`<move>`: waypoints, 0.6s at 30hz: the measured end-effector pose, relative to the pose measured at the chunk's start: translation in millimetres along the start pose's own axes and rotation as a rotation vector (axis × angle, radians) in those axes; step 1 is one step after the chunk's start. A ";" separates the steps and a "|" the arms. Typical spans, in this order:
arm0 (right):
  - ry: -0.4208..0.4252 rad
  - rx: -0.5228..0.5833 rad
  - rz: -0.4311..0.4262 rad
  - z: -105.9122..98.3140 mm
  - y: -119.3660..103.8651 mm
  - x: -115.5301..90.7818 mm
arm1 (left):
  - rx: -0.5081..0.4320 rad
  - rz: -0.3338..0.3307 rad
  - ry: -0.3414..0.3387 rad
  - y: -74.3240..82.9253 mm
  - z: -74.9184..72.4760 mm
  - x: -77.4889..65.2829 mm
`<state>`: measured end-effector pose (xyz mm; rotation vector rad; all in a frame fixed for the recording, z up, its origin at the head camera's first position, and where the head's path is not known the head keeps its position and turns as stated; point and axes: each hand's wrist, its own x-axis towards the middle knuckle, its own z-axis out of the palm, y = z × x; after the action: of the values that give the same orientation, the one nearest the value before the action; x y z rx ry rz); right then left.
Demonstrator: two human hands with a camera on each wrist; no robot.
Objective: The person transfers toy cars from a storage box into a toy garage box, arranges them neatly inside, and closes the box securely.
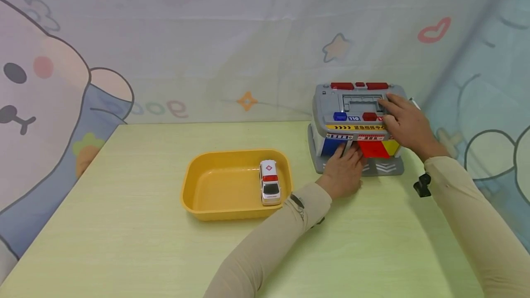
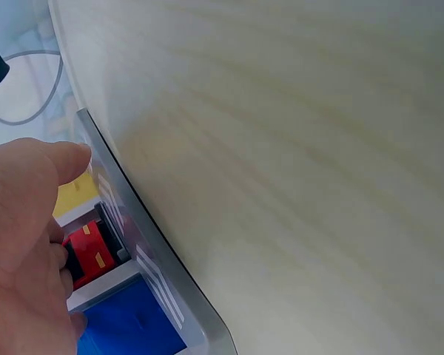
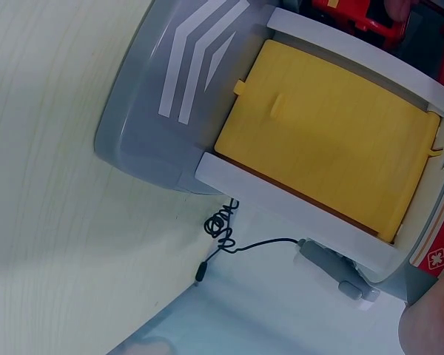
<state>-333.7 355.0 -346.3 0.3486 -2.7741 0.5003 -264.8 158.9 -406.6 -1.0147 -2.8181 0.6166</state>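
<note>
A grey toy rescue station with red and blue roof lights stands at the back right. Its red door is swung up and out; the blue door and yellow door are down. My left hand reaches into the middle bay, fingertips at a red toy vehicle inside, thumb stretched out. Part of that vehicle is hidden by the hand. My right hand rests on the roof's right side, fingers spread near the recessed handle.
A yellow tray sits left of the station, holding a white toy ambulance at its right end. A coiled black cord runs to a grey piece beside the station. A printed cloth backdrop hangs behind the table.
</note>
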 end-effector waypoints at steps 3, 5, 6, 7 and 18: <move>0.003 0.000 -0.003 -0.7 -0.5 1.6 | 0.006 -0.001 0.010 -0.8 -0.4 0.1; 0.003 0.001 -0.004 -1.1 -1.2 2.1 | 0.005 0.000 0.011 -1.4 -0.9 -0.5; 0.002 0.000 -0.005 -1.1 -1.3 2.2 | -0.001 0.001 0.005 -1.5 -1.1 -0.9; 0.000 -0.003 -0.005 -1.0 -1.6 2.2 | -0.010 0.003 0.001 -1.5 -1.5 -1.8; 0.007 0.002 -0.013 -1.5 -1.1 -0.3 | -0.107 0.089 0.013 4.0 -9.1 -6.7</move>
<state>-332.7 354.6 -344.8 0.3646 -2.7629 0.4999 -255.3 160.5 -399.5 -1.1635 -2.8340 0.4697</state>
